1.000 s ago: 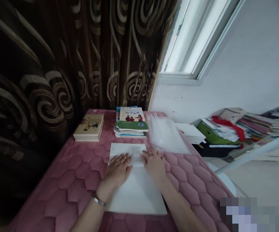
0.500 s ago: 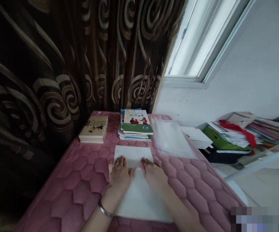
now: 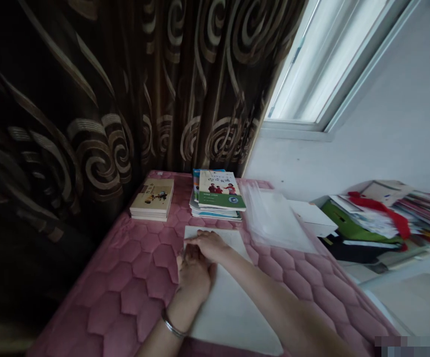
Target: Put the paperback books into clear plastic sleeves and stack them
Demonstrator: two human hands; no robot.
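A white sheet or book (image 3: 233, 307) lies on the pink quilted table top (image 3: 140, 282) in front of me. My left hand (image 3: 193, 275) rests flat near its left edge, fingers stretched out. My right hand (image 3: 209, 244) has crossed over above the left hand, its fingers extended along the upper left part of the white sheet, close to its top left corner. Neither hand grips anything that I can make out. A metal bracelet (image 3: 172, 325) sits on my left wrist.
At the back of the table lie a small stack of beige books (image 3: 152, 198), a stack of books with a green cover (image 3: 218, 196) on top, and a pile of clear plastic sleeves (image 3: 277, 220). A dark patterned curtain (image 3: 125, 99) hangs behind. Cluttered books (image 3: 382, 213) fill the right.
My right hand has swept left across the sheet, over the left hand, which pulled back slightly. The camera view shifted a little to the left and up.
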